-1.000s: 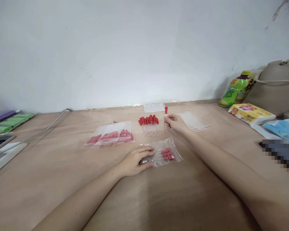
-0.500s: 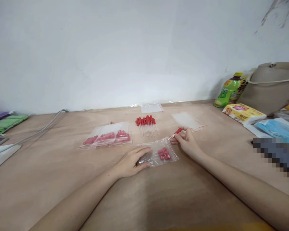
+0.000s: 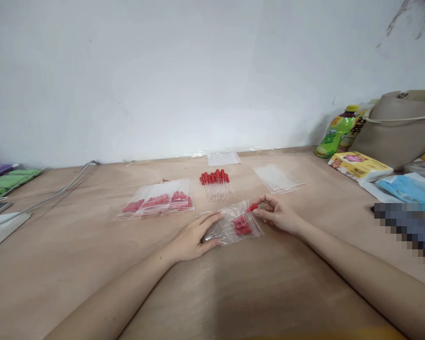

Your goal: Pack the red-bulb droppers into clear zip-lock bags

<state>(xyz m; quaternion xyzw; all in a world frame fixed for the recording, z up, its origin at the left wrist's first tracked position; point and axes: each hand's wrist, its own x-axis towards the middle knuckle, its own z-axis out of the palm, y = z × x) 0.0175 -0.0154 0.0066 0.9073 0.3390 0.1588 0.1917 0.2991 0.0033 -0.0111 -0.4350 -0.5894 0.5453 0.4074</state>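
A clear zip bag holding a few red-capped droppers lies on the wooden table. My left hand presses flat on the bag's left end, fingers spread. My right hand pinches a red-capped dropper at the bag's open right end, its glass tip inside the mouth. A loose bunch of red-capped droppers lies just behind the bag.
Several filled zip bags lie to the left. Empty clear bags and another lie further back. At right stand a green bottle, a yellow packet, a beige bag and blue packs. A grey cable runs at left.
My right hand carried one dropper from the loose bunch down to the bag's mouth and pushed it partly in. My left hand stayed on the bag.
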